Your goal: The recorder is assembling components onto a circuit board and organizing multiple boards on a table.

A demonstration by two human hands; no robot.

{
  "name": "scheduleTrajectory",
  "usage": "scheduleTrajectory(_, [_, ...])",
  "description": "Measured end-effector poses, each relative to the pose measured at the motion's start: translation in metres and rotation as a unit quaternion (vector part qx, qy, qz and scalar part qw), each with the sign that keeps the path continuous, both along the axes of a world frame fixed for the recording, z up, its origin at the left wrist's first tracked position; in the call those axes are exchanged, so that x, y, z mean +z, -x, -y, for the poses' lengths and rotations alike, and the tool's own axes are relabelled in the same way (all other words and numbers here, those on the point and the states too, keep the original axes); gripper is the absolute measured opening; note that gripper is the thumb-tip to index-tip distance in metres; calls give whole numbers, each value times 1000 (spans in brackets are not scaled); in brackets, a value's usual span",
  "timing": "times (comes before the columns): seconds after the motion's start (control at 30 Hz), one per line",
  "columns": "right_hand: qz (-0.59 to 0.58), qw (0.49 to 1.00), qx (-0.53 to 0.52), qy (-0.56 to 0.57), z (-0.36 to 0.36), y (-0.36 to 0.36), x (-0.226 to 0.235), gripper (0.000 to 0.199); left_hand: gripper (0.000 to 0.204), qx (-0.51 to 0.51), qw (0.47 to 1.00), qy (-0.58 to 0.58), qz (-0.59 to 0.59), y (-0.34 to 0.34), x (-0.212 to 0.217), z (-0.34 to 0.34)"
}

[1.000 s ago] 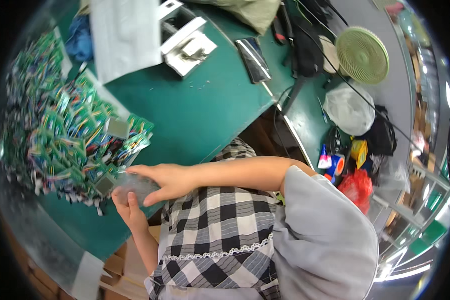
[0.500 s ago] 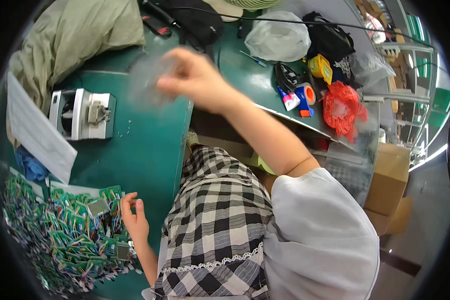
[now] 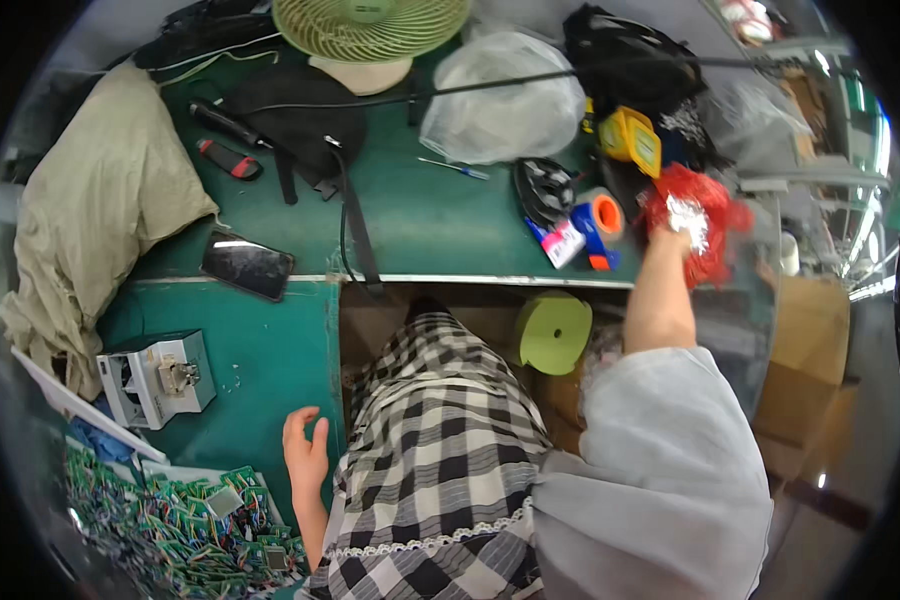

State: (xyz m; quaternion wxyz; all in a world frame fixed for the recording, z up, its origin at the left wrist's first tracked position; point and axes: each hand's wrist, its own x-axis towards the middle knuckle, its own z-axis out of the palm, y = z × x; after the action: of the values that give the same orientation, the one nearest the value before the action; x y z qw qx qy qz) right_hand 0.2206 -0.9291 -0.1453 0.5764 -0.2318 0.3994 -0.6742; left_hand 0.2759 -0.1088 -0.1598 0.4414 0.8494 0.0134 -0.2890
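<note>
My right arm stretches to the back right, and my right hand (image 3: 672,241) is at a red plastic bag (image 3: 712,262). Its fingers are hidden among the bag's folds and a bright silvery-white patch, so what they hold cannot be made out. My left hand (image 3: 306,448) hovers near the front edge of the green bench, thumb apart from the fingers, holding nothing. Beside it lies a heap of green circuit boards with coloured wires (image 3: 185,520). A white and grey bench machine (image 3: 158,378) stands beyond the heap.
A black phone (image 3: 247,266) lies near the bench's seam. Blue and orange tape rolls (image 3: 606,214), a yellow container (image 3: 630,142) and a clear plastic bag (image 3: 505,95) are left of the red bag. A green fan (image 3: 370,30) stands behind. A cable crosses above.
My right hand has swung from above the left bench, where it was blurred beside something translucent, to the red bag. The view has shifted, and the phone now shows. The left hand stays near the boards.
</note>
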Motion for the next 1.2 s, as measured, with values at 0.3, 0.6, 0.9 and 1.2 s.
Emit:
scheduleTrajectory(0.3, [-353, 901, 238, -87, -13, 55, 39, 23, 21, -56, 998, -36, -8, 5, 15, -35])
scheduleTrajectory(0.6, [-664, 671, 326, 58, -123, 6, 51, 22, 23, -29, 997, -50, -55, 64, 33, -23])
scheduleTrajectory(0.9, [-831, 416, 196, 313, -236, -52, 34, 21, 20, 124, 990, -33, -61, 147, 20, -38])
scheduleTrajectory(1.2, [-534, 224, 566, 586, -492, -165, 56, 23, 27, 546, 810, -23, -213, 374, -26, -25])
